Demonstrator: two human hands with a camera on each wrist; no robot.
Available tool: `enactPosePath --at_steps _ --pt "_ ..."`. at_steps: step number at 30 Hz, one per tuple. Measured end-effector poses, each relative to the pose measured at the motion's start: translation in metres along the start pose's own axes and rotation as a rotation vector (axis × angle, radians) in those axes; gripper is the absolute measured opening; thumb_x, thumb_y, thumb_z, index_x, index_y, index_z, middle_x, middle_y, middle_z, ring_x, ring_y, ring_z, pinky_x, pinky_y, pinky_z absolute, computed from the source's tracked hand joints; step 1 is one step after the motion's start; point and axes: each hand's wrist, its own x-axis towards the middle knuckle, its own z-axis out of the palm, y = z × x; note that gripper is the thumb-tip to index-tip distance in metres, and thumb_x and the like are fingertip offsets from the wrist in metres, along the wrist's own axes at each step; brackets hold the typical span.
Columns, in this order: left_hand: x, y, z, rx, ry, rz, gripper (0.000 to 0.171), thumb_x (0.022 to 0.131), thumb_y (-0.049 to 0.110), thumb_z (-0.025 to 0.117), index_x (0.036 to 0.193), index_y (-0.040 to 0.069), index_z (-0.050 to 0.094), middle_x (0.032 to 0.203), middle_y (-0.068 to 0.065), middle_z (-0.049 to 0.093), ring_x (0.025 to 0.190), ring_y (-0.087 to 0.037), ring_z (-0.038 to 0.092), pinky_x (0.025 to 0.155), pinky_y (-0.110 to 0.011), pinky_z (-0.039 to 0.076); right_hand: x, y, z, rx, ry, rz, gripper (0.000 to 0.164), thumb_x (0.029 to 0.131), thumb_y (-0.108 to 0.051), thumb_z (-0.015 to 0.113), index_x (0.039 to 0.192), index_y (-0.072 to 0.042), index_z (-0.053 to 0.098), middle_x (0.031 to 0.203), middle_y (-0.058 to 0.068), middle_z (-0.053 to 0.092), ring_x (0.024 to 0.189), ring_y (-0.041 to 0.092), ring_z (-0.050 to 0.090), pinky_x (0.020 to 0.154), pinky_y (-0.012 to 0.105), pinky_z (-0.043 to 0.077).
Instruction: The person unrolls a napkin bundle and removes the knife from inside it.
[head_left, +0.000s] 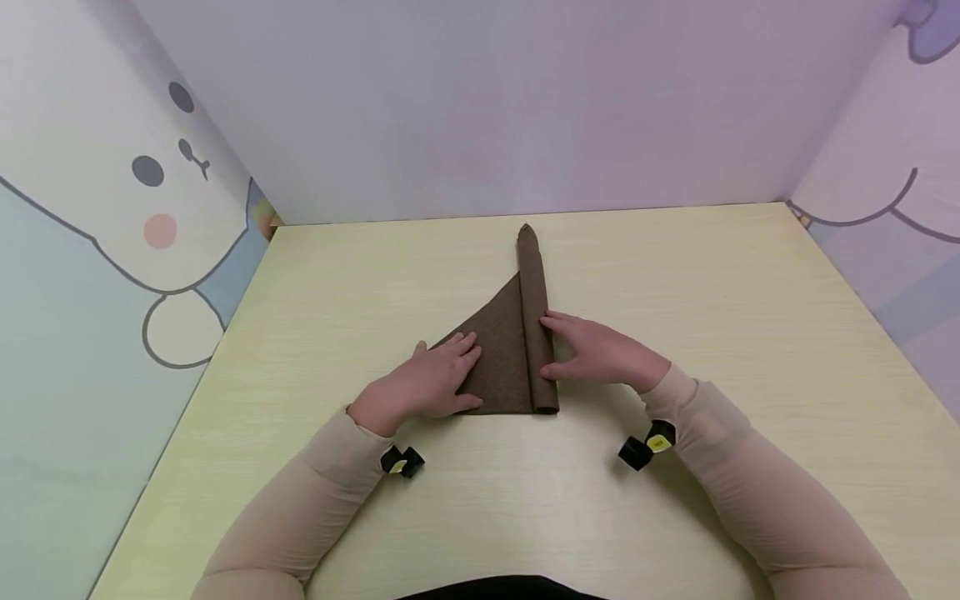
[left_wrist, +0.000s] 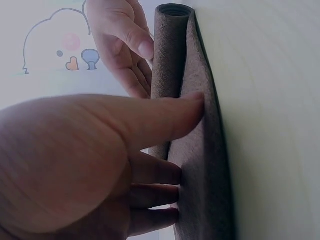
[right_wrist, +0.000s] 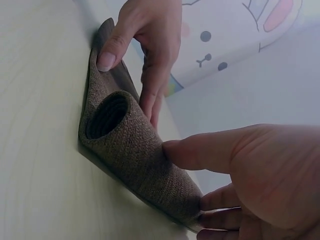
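A brown cloth (head_left: 498, 367) lies on the table, its right side wound into a narrow roll (head_left: 533, 317) that points away from me. The unrolled part slopes down to the left as a flat triangle. My left hand (head_left: 426, 382) rests on that flat part, fingers spread and thumb toward the near edge. Against the right side of the roll, my right hand (head_left: 606, 354) touches with thumb and fingertips, not wrapped round it. In the right wrist view, the near end of the roll (right_wrist: 145, 155) shows a hollow spiral of layers. Some of the cloth's left side is hidden under my left hand.
The pale wooden table (head_left: 675, 275) meets a plain wall (head_left: 480, 108) at the back. Side walls with cartoon drawings (head_left: 150, 208) stand left and right. A small black device (head_left: 648, 446) is strapped at each wrist.
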Motion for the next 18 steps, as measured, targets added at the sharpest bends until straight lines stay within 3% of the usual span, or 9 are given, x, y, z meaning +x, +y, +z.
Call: enactPosePath --at_steps 4,10,18 --pt "0.002 0.004 0.001 0.044 0.005 -0.018 0.079 0.094 0.053 0.053 0.151 0.004 0.028 0.159 -0.012 0.015 0.146 -0.026 0.014 0.106 -0.063 0.02 0.0 -0.001 0.003 0.006 0.021 -0.038 0.084 0.087 -0.036 0.07 0.149 0.002 0.029 0.157 0.018 0.021 0.142 0.033 0.023 0.111 0.046 0.026" --pt "0.005 0.011 0.004 0.133 0.074 -0.037 0.08 0.095 0.057 0.047 0.15 0.001 0.03 0.157 -0.016 0.022 0.144 -0.031 0.019 0.108 -0.057 0.023 0.003 -0.007 0.009 0.013 0.087 -0.102 0.081 0.089 -0.034 0.068 0.149 0.002 0.027 0.158 0.017 0.017 0.143 0.032 0.021 0.111 0.047 0.025" --pt "0.01 0.018 0.009 0.137 0.081 -0.087 0.09 0.091 0.066 0.044 0.15 -0.001 0.029 0.156 -0.02 0.021 0.143 -0.034 0.022 0.108 -0.054 0.028 0.015 -0.013 0.026 -0.058 0.141 -0.13 0.081 0.09 -0.04 0.067 0.147 0.005 0.031 0.158 0.018 0.015 0.145 0.033 0.015 0.112 0.048 0.023"
